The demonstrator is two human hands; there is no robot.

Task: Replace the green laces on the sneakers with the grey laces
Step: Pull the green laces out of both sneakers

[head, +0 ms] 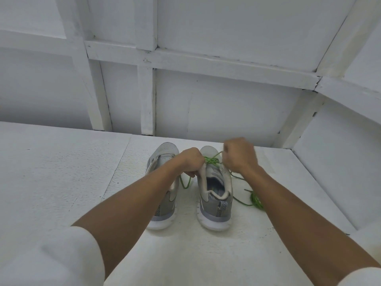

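Note:
Two grey sneakers stand side by side on the white table, heels toward me. My left hand grips the collar of the right sneaker at its left edge. My right hand is curled and pinches a strand of the green lace above that shoe's eyelets. Loose green lace lies bunched on the table to the right of the shoe, and a loop hangs between the two shoes. My left forearm covers part of the left sneaker. No grey laces are in view.
The white table runs wide to the left. A white panelled wall stands close behind the shoes, and a white side wall closes the right.

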